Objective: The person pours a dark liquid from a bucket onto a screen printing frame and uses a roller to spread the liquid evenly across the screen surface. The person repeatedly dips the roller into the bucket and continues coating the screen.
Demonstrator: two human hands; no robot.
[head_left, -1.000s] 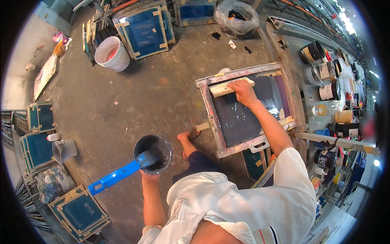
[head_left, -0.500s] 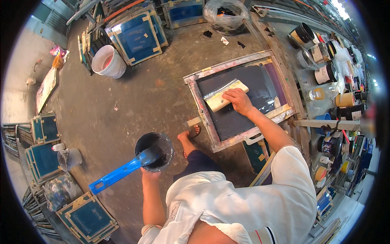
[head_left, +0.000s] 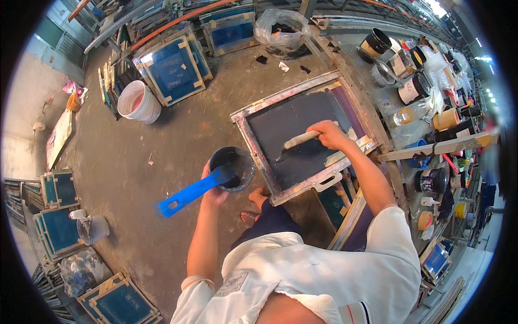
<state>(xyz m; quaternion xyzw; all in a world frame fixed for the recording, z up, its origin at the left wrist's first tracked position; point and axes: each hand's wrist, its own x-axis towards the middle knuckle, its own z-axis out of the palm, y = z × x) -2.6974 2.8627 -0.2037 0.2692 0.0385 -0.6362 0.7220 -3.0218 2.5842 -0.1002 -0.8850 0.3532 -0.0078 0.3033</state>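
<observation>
The right hand (head_left: 330, 135), fingers wrapped on the squeegee (head_left: 300, 140), rests it on the framed screen (head_left: 302, 137) at right; the left hand (head_left: 214, 190), fingers gripping the tilted ink pot (head_left: 232, 167), risks spilling onto the floor (head_left: 162, 135).

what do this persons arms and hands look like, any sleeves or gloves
Both arms are bare from above the elbow down, and neither the left hand nor the right hand wears a glove. No watch, band or ring shows. The person wears a white short-sleeved shirt; the left sleeve ends in an orange-edged cuff, and the collar area has red and dark trim stripes.
</observation>
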